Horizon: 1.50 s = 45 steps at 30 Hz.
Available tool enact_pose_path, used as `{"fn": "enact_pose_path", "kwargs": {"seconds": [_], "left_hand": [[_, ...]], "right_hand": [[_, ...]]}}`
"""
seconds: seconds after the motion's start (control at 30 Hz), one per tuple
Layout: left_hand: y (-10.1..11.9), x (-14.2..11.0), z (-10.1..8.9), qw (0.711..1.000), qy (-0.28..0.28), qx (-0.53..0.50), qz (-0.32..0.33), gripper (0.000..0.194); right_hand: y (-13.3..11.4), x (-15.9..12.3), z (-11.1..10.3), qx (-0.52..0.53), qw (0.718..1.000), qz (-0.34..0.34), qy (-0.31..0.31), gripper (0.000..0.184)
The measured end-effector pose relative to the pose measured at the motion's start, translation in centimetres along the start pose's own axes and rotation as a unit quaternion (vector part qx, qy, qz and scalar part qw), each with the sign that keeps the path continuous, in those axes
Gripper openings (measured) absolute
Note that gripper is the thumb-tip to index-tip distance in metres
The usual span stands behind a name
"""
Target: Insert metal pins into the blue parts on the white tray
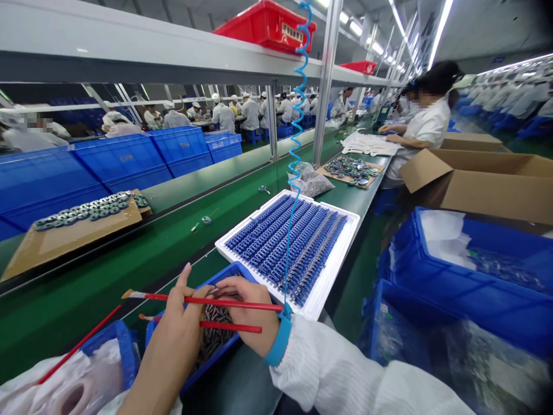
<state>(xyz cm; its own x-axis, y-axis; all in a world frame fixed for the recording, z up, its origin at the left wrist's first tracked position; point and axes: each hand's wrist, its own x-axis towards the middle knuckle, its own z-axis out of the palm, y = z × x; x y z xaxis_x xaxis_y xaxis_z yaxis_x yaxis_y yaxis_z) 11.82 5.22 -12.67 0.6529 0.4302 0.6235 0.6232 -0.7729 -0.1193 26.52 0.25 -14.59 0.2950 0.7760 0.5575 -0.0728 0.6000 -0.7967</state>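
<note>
My left hand (177,325) is closed around two red-handled brushes, an upper brush (246,304) and a lower brush (233,327). Their bristles point left and the handles cross in front of my right hand (250,308). One left finger sticks up. My right fingertips pinch a small dark, ribbed metal part (212,291) close to the left fingers; its exact kind is unclear. Beneath both hands stands a blue bin (235,270) of loose thin metal parts (213,337). A blue wrist strap (280,340) with a coiled cord (296,127) circles my right wrist.
A white foam tray (351,230) with rows of blue parts (276,236) lies ahead. Left are a cardboard sheet (82,233) of round parts and a third red stick (82,343). Blue crates (475,282) and a cardboard box (496,187) stand right; a co-worker (425,124) sits beyond.
</note>
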Motion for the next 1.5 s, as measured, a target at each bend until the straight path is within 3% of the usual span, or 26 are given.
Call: {"fn": "enact_pose_path", "kwargs": {"seconds": [0.17, 0.3, 0.47, 0.63, 0.77, 1.0, 1.27, 1.5], "left_hand": [[0.2, -0.1, -0.2, 0.999, 0.01, -0.037, -0.006, 0.039], [0.7, 0.2, -0.4, 1.0, 0.014, -0.023, 0.008, 0.038], [0.7, 0.3, -0.5, 0.999, 0.033, -0.016, 0.011, 0.033], [0.5, 0.2, -0.5, 0.999, 0.028, -0.009, 0.018, 0.03], [1.0, 0.3, -0.6, 0.997, 0.022, -0.074, -0.025, 0.032], [2.5, 0.8, -1.3, 0.99, 0.02, -0.11, -0.082, 0.025], [3.4, 1.2, -2.1, 0.974, -0.001, -0.155, -0.167, 0.021], [2.9, 1.2, -1.9, 0.975, 0.011, -0.15, -0.162, 0.021]], "right_hand": [[1.0, 0.4, -0.5, -0.004, 1.0, -0.001, 0.016, 0.027], [0.3, 0.7, -0.7, -0.013, 1.0, -0.021, 0.001, 0.034], [-0.8, 1.3, -0.8, -0.045, 0.998, -0.044, 0.016, 0.027], [-1.3, 1.1, -0.6, -0.048, 0.999, 0.009, 0.008, 0.014], [-0.8, 0.6, -0.5, -0.045, 0.998, 0.043, -0.014, 0.01], [-1.2, 0.0, -0.7, -0.031, 0.998, 0.019, -0.047, 0.017], [-2.7, -0.3, -1.0, -0.114, 0.993, -0.036, 0.014, 0.017], [-2.8, -0.5, -0.6, -0.134, 0.988, -0.041, -0.059, 0.018]]}}
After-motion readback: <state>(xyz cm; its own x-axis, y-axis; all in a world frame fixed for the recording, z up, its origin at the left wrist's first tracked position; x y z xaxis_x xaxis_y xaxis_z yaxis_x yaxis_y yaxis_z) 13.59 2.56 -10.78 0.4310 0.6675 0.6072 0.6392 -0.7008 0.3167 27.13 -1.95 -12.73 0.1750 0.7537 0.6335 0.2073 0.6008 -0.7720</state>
